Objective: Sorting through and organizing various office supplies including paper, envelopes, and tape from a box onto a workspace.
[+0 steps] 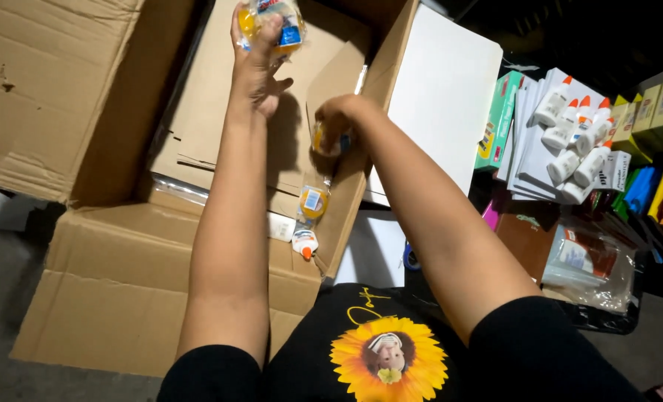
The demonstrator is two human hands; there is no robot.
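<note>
A: What's in view, looking down from the head cam?

B: Two bare arms reach fwd into a big open cardboard box (116, 298). The left hand (255, 63) is up near the top edge, fingers closed round a small clear packet (276, 18) w/ yellow and blue inside.

A: And the right hand?

B: The right hand (337, 123) is lower, at the box's right wall, curled down on a second small packet (324, 141); only a bit of yellow and blue shows under the fingers. The grip looks closed, tho most of it is hidden.

A: Anything else in the box?

B: Flat cardboard sheets line the bottom. Near the front right corner lies a white glue bottle (305, 242) w/ an orange cap, just below another yellow-and-blue packet (313, 201).

A: Outside the box?

B: To the right, a white board (439, 97). Further right, more white glue bottles (573, 138) w/ orange caps lie on stacked white paper, beside green and yellow boxes (655, 108). A clear plastic bag (592, 260) sits lower right. At the bottom, a black shirt w/ a sunflower print (387, 357).
</note>
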